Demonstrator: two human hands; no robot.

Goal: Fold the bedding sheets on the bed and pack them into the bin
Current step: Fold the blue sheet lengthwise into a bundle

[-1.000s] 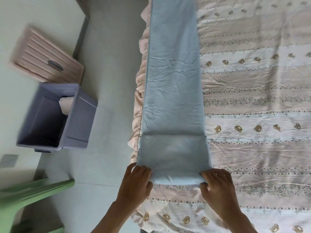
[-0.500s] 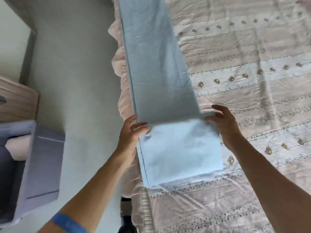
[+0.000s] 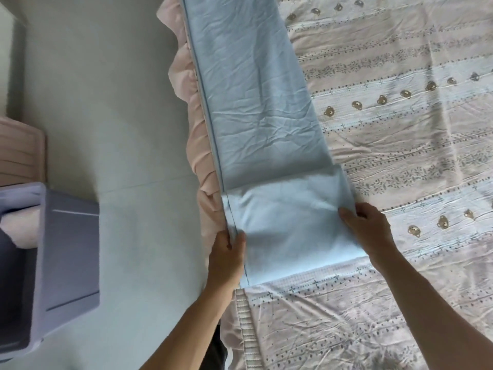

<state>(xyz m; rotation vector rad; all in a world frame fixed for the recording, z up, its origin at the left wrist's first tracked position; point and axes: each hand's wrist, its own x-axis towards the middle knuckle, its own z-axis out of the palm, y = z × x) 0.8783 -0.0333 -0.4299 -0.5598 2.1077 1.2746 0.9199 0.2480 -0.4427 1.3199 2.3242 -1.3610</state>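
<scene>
A light blue sheet (image 3: 256, 108), folded into a long narrow strip, runs along the left edge of the bed (image 3: 400, 129). Its near end is doubled over into a thicker square block (image 3: 288, 222). My left hand (image 3: 226, 257) pinches the block's left edge, thumb on top. My right hand (image 3: 370, 233) grips the block's right edge. The purple bin (image 3: 69, 252) stands on the floor to the left, with a pale folded cloth (image 3: 20, 228) inside it.
The bed wears a pale patterned cover with small bears and a pink ruffled skirt (image 3: 192, 140) on its left side. A pink slatted lid (image 3: 18, 153) lies behind the bin. Grey floor (image 3: 120, 116) separates bin and bed.
The near end of the strip has been flipped over away from me, so the folded block is larger. Both hands have shifted from the block's far corners back to its side edges.
</scene>
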